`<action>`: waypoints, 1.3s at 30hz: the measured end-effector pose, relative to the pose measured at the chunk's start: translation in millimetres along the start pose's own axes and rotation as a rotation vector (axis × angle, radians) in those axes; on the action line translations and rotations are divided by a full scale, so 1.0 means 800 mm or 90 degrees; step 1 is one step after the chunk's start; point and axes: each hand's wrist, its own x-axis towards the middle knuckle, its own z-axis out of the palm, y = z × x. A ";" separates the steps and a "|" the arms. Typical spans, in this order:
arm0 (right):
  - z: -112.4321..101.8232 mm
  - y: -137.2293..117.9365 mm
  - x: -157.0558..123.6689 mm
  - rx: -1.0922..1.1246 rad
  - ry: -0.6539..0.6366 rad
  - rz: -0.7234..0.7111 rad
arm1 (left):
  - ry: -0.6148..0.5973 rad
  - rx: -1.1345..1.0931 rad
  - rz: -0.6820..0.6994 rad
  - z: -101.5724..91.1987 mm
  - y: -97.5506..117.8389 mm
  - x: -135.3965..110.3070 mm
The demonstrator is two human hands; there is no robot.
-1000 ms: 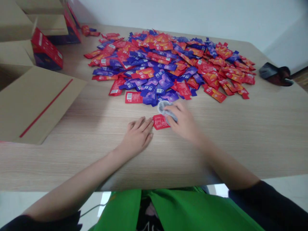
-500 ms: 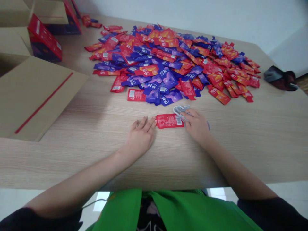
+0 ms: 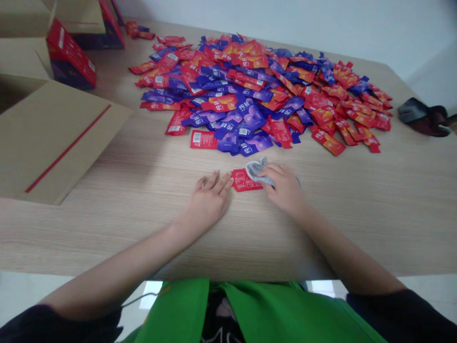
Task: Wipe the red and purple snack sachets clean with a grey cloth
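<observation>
A single red sachet (image 3: 243, 181) lies flat on the wooden table (image 3: 357, 205), apart from the heap. My left hand (image 3: 207, 200) rests flat beside it with fingers stretched out, the fingertips touching the sachet's left end. My right hand (image 3: 283, 186) holds a small grey cloth (image 3: 255, 170) and presses it onto the sachet's right half, covering that part. Just beyond lies a big heap of red and purple sachets (image 3: 257, 90).
A flat cardboard box (image 3: 53, 138) with a red stripe lies at the left, with open cartons (image 3: 21, 52) and red-and-purple boxes (image 3: 69, 55) behind it. A dark bundle of cloth (image 3: 423, 116) sits at the far right edge. My green apron (image 3: 250, 309) shows below the table edge.
My right hand slid the cloth right off the sachet, then back left over its right half. My left hand stayed at the sachet's left end.
</observation>
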 end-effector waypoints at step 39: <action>-0.060 0.032 0.031 -0.098 -0.031 0.010 | -0.038 -0.139 -0.032 -0.031 -0.030 0.105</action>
